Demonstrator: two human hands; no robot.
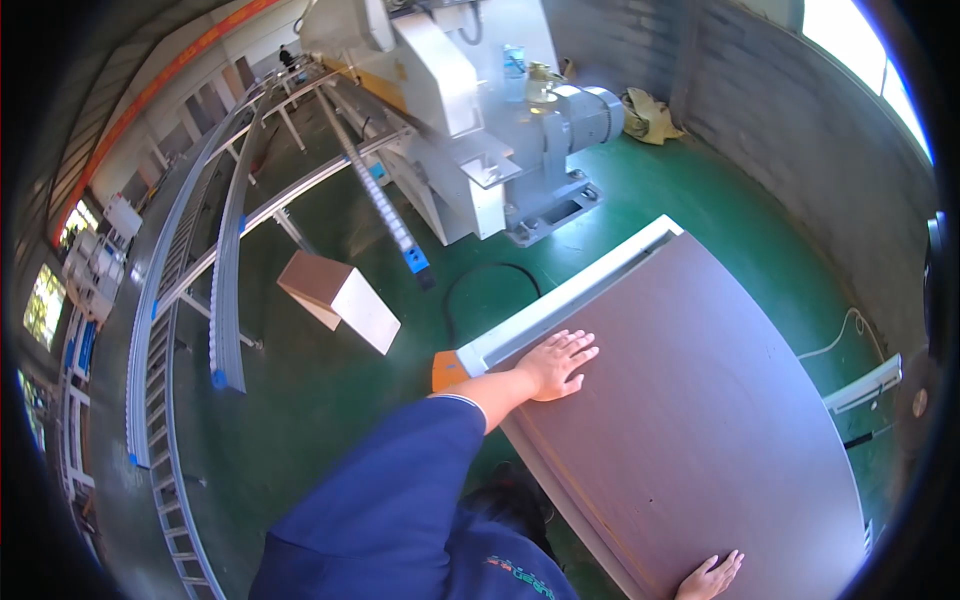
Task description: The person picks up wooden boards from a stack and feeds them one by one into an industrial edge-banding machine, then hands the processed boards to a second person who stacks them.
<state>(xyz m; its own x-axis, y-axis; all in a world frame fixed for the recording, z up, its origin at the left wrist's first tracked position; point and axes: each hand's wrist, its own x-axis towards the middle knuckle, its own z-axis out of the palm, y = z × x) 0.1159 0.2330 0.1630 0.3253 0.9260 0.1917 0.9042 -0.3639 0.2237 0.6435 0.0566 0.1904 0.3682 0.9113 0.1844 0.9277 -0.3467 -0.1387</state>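
Note:
A large brown panel [690, 400] lies on a pale machine bed [570, 295] at the right. My left hand [558, 365] rests flat on the panel near its left corner, fingers stretched out and a little spread. The blue sleeve of that arm runs down to the lower edge. Farther right and nearer to me, my right hand [710, 577] lies on the panel by its near edge, fingers extended and only partly in view. Neither hand has anything in its grasp. An orange end piece [449, 371] sits at the bed's corner, just left of my left wrist.
A big grey machine with a motor [592, 117] stands ahead. Long roller conveyor rails [228, 310] stretch away at the left. A brown-and-white board piece [345, 300] is over the green floor [330, 420]. A beige sack [648, 118] and a cable [845, 325] lie by the grey wall [800, 130].

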